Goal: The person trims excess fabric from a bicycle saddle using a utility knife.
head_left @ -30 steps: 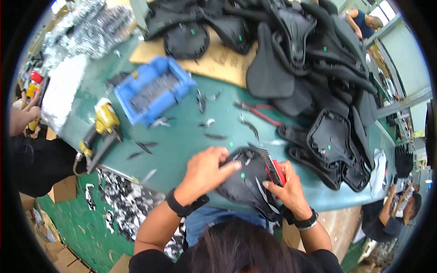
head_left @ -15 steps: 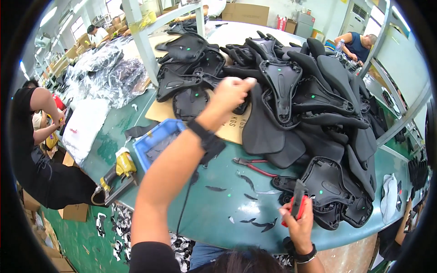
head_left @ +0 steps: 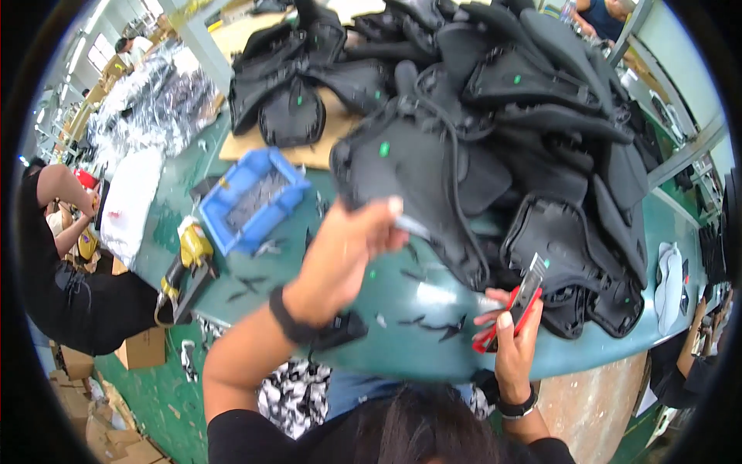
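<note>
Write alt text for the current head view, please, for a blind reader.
A person's left hand holds a black saddle-shaped shell; the right hand, a red-handled, metal-bladed tool. Similar black parts lie heaped on a green table, near a blue plastic bin.

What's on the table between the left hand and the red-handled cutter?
The head view shows thin dark scraps on the green tabletop between the left hand and the red-handled cutter, with a black saddle-shaped piece partly across that stretch.
</note>
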A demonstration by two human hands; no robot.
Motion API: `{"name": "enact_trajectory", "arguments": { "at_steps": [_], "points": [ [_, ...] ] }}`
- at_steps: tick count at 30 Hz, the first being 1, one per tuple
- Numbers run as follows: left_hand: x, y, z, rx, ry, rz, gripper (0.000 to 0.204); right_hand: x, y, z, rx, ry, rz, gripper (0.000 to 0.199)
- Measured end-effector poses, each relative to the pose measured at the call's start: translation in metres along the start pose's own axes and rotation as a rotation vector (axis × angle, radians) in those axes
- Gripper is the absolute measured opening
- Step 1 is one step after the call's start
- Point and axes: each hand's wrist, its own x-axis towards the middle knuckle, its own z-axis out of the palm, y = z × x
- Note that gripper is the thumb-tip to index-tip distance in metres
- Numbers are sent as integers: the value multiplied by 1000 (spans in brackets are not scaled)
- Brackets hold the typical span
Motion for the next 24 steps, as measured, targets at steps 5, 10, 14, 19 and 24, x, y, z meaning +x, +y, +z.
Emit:
{"name": "enact_trajectory", "arguments": {
  "at_steps": [5, 10, 14, 19, 24],
  "points": [
    [-100, -97, -33, -90, 152, -204, 28, -22, 20, -2, -285, -147, 287, 37],
    [-133, -94, -53, 684, -353, 10, 19, -27, 18, -12, -543, -302, 225, 40],
    [-80, -64, -47, 1510, -392, 803, 23, -34, 23, -30, -784, -347, -81, 48],
    [-51, -73, -60, 1360, -609, 528, 12, -42, -2, -27, -1146, -605, -425, 60],
    [-50, -77, -59, 1314, -462, 466, 9, -29, -2, -13, -1252, -701, -547, 57]
  ]
}}
